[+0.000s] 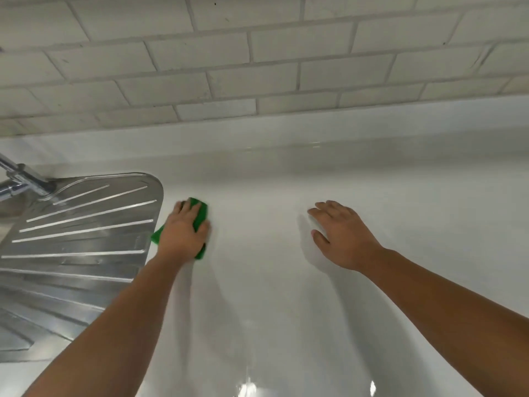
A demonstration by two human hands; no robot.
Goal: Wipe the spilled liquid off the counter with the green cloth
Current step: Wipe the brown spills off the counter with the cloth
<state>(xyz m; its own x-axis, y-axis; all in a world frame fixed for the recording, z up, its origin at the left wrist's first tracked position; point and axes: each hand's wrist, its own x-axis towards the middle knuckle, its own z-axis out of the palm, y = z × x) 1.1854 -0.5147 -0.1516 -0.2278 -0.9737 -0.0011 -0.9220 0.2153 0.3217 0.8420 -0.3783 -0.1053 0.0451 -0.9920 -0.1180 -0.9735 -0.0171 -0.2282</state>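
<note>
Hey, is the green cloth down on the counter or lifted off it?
Down on the counter: the cloth lies flat under the left hand, which presses on it beside the drainboard.

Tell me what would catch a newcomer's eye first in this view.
The bright green cloth stands out, pressed flat under the left hand on the glossy white counter, right beside the ribbed stainless steel drainboard at the left. The right hand rests open on the counter further right, apart from the cloth. No distinct puddle shows, only glare on the counter.
</note>
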